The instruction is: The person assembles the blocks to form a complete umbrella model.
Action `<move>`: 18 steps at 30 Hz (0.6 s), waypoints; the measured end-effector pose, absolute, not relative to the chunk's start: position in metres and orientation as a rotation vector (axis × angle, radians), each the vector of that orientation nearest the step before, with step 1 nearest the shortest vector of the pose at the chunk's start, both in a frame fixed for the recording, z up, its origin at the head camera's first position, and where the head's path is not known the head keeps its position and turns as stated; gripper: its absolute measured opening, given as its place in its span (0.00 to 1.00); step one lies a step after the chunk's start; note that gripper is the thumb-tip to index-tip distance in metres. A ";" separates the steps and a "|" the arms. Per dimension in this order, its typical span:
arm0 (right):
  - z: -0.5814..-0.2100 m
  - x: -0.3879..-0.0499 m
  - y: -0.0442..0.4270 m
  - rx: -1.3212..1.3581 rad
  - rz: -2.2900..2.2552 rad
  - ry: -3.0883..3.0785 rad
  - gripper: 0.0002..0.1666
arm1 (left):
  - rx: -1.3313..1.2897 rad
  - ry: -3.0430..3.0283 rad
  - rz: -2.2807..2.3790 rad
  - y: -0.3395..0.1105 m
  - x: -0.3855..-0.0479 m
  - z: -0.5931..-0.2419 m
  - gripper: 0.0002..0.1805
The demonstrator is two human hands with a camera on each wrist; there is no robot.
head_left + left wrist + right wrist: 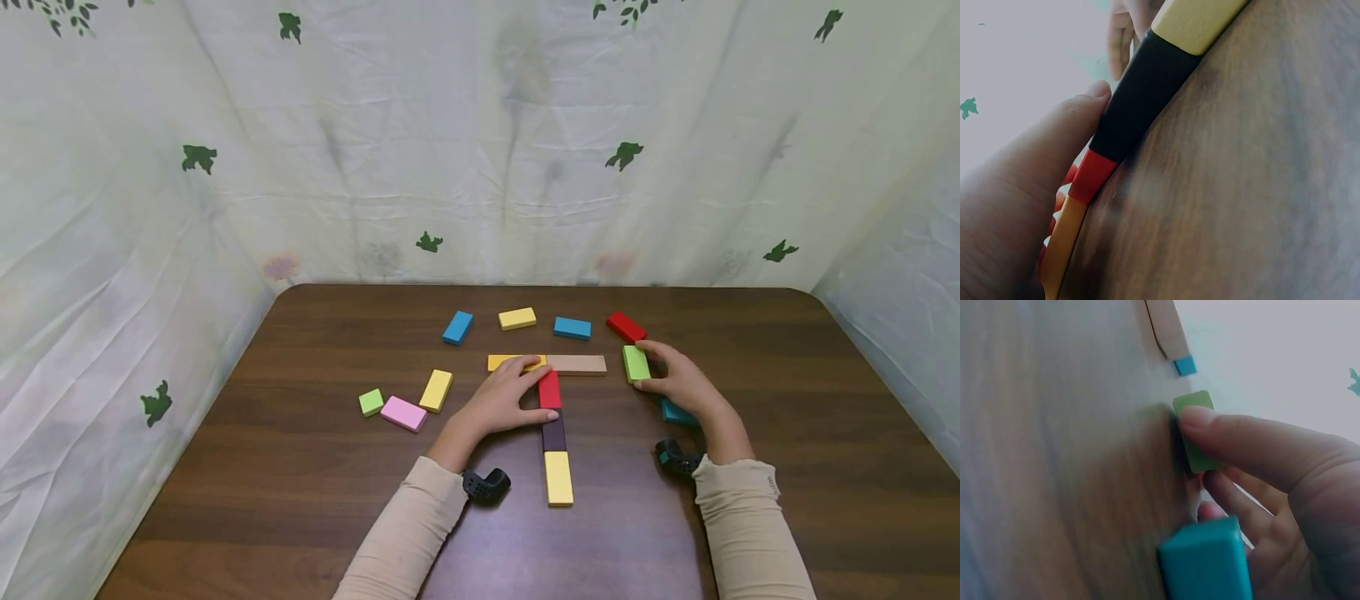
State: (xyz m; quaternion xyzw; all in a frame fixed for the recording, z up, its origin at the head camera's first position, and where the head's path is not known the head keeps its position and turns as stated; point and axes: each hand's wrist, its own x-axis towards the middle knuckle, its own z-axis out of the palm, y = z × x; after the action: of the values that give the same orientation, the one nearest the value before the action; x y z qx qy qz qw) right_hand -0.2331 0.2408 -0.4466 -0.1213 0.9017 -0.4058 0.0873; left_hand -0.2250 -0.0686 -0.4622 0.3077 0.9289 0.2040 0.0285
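My left hand (504, 400) touches a line of wooden blocks, its fingers over the orange-yellow block (497, 363) and the top of the red block (550, 390). Its thumb lies against the dark purple block (1141, 94), near the joint with the red one. A yellow block (558, 479) ends the line nearest me. Across the line's far end, a pale wood block (577, 365) adjoins the orange-yellow one. My right hand (678, 382) pinches a light green block (634, 364) between thumb and fingers, at the tabletop. Beside that hand lies a teal block (1207, 559), partly hidden in the head view.
Along the back lie a blue block (457, 327), a yellow block (517, 318), another blue block (572, 327) and a red block (626, 327). At left are a small green block (371, 402), a pink block (403, 413) and a yellow block (436, 391). Cloth hangs behind the table.
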 end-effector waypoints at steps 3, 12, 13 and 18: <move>-0.445 -0.233 0.236 -0.375 -1.209 2.707 0.40 | 0.948 2.869 0.623 -0.069 -0.225 -0.462 0.42; -0.447 -0.237 0.223 -0.447 -1.234 2.792 0.38 | 0.947 2.865 0.629 -0.069 -0.225 -0.462 0.42; -0.447 -0.237 0.221 -0.452 -1.235 2.798 0.38 | 0.950 2.865 0.630 -0.069 -0.225 -0.462 0.42; -0.450 -0.238 0.216 -0.473 -1.244 2.814 0.37 | 0.960 2.871 0.633 -0.069 -0.225 -0.462 0.42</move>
State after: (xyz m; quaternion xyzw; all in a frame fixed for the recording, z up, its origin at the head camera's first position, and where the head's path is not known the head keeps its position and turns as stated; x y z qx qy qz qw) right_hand -0.2378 0.2155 -0.4497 -0.1518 0.9039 -0.3997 0.0144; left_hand -0.2247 -0.0686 -0.4618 0.3104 0.9280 0.2046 0.0244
